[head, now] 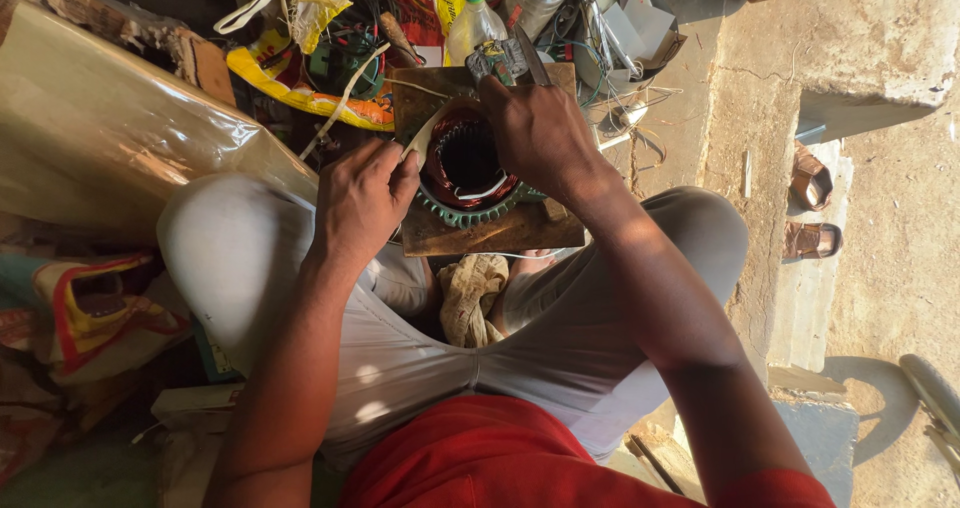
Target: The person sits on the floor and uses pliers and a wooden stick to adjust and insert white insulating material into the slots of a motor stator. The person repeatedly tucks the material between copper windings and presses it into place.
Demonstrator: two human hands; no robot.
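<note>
Round motor stator point(466, 168) with coppery-red windings and a toothed green rim, resting on a wooden board point(500, 230) between the knees, just above centre frame. Left hand point(362, 200) at the stator's nine o'clock, fingers pressed together, pinching a pale strip point(422, 136) that bends onto the winding; right hand point(540, 133) draped over the rim at two o'clock, fingers curled down onto the coil, grip underneath not visible, so cannot tell. Clear plastic bottle point(476, 23) with a green cap standing at twelve o'clock beyond the board, contents unclear, amid yellow bags point(300, 78) and loose wires point(630, 108).
</note>
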